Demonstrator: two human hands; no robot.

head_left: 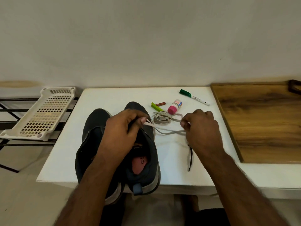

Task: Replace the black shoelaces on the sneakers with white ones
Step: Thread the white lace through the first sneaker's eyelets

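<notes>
head view: left hand (pixel 123 128) pinches a white lace (pixel 164 130) over the right sneaker (pixel 146 144); right hand (pixel 201 128) pinches its other end, on the white table (pixel 114 95).

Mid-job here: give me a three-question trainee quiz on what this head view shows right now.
1. True or false: the loose black shoelace lies on the white table right of the dark sneakers.
2. Which hand holds the white lace at the right dark sneaker's eyelets? A) left hand B) right hand
3. Fill in: the small bottle lying near the bundled spare white shoelace has a ____ cap.

Key: 1 true; 2 A; 3 pink. The right hand pinches the white shoelace being threaded further along, out over the table.
</notes>
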